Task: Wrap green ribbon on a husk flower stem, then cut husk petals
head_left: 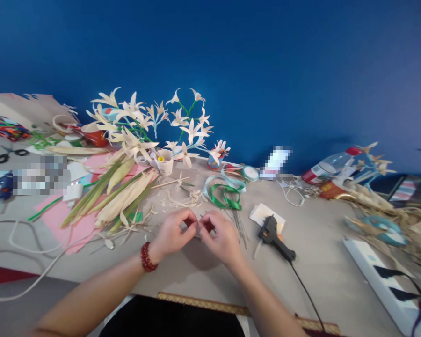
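Observation:
My left hand (175, 231), with a red beaded bracelet (148, 257) at its wrist, is closed in a pinch above the table. Opposite it, my right hand (221, 234) pinches too, and the fingertips of both nearly meet. Whatever lies between them is too small or hidden to name. Thin wires (239, 227) lie just right of my right hand. Behind the hands are a coil of green ribbon (224, 196) and scattered pale husk scraps (185, 199). A black glue gun (275, 238) rests to the right, partly on a white paper piece (259, 214).
Corn husks (124, 199) lie on pink paper (56, 220) at left. Husk flowers stand in a white cup (164, 164) behind. A power strip (372, 281), a plastic bottle (331, 164) and dry husks (417, 220) occupy the right. White cable (31, 250) crosses the left side.

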`<action>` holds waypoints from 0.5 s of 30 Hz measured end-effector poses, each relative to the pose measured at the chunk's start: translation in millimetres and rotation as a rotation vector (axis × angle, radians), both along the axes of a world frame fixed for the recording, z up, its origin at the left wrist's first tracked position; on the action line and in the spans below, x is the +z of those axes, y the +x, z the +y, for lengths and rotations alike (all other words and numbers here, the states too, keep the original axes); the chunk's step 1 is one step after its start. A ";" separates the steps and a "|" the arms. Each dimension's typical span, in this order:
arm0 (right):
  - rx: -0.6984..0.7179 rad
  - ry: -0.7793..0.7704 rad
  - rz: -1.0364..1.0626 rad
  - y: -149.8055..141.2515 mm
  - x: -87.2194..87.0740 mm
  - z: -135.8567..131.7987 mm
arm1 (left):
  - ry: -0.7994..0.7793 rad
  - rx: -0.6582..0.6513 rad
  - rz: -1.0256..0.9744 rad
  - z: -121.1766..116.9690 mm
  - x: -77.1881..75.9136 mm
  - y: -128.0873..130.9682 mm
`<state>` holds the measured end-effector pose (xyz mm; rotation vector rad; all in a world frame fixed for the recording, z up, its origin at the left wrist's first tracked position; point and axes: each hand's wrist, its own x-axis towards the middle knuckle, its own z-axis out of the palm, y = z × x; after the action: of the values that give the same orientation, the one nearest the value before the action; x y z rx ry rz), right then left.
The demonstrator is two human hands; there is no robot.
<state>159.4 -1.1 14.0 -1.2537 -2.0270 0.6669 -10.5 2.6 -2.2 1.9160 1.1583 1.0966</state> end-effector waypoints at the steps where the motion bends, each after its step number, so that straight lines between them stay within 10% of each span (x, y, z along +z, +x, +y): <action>1: -0.004 0.023 0.005 -0.6 -1.3 -1.0 | 0.019 0.012 0.012 -0.9 0.2 0.2; 15: -0.146 0.111 0.204 3.1 -3.7 -0.9 | 0.079 0.086 0.005 5.2 1.3 -11.6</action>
<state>162.5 -2.0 10.3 -1.2041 -1.7639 0.5800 -22.1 7.8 -0.9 1.9455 1.2266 1.1995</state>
